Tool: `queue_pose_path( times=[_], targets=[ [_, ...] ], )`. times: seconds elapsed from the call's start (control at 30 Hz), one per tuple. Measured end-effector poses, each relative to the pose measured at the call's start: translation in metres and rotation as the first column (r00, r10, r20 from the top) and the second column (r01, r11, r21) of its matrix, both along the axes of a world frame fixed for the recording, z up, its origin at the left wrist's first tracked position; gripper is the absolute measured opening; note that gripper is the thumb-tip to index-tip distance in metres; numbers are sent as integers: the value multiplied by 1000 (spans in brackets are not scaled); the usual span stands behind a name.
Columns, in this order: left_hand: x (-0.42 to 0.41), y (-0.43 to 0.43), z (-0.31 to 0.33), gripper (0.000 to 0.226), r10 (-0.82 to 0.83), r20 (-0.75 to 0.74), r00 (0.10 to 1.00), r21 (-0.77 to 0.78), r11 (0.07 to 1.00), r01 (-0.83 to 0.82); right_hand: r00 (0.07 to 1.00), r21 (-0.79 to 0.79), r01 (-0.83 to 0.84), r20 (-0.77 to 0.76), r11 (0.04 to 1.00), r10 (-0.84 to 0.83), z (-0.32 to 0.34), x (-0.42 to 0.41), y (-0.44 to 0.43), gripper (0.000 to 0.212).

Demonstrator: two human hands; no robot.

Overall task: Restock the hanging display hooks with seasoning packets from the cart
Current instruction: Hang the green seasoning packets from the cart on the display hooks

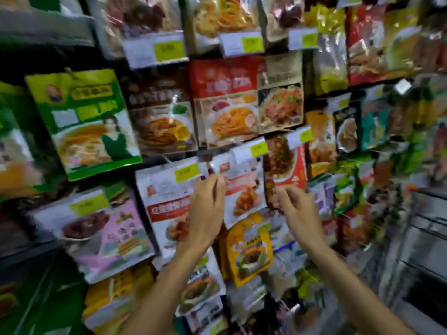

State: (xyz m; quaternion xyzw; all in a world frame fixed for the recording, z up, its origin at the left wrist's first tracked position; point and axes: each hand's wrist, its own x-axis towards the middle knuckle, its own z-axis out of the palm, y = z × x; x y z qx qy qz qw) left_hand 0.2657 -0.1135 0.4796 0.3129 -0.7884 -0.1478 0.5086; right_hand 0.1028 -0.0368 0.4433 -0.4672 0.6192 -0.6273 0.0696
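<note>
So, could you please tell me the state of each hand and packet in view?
left hand, fingers pinching the white packet's top edge.
white packet, held up, tilted.
right hand, raised beside that packet; fingers curled, grip too blurred to tell.
green packet, hanging, tilted.

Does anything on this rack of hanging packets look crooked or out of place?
The big green packet at upper left hangs tilted, bottom swung right, unlike the brown packet beside it. The white packet pinched by the left hand also sits slanted. Nothing looks spilled or torn, though the picture is blurred.
</note>
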Motion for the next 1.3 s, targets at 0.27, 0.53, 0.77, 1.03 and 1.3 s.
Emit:
queue_pose_path(
  times=[0.27,0.53,0.77,1.03,1.3],
  targets=[
    [-165,85,-190,19,-406,100,908,589,760,275,860,471,342,193,813,-473,-192,-125,161,20],
    [-269,126,-334,19,-654,296,696,784,583,214,518,764,443,209,469,-829,-325,-174,252,23],
    [-360,109,-461,32,-727,446,521,780,602,172,441,865,402,106,302,-891,-440,-233,242,27],
    [-432,89,-578,30,-731,585,353,723,666,182,429,888,328,164,322,-888,-554,-310,202,27],
    [-450,81,-624,51,-661,741,117,627,744,230,415,962,211,73,174,-907,-604,-349,165,59]
  ],
)
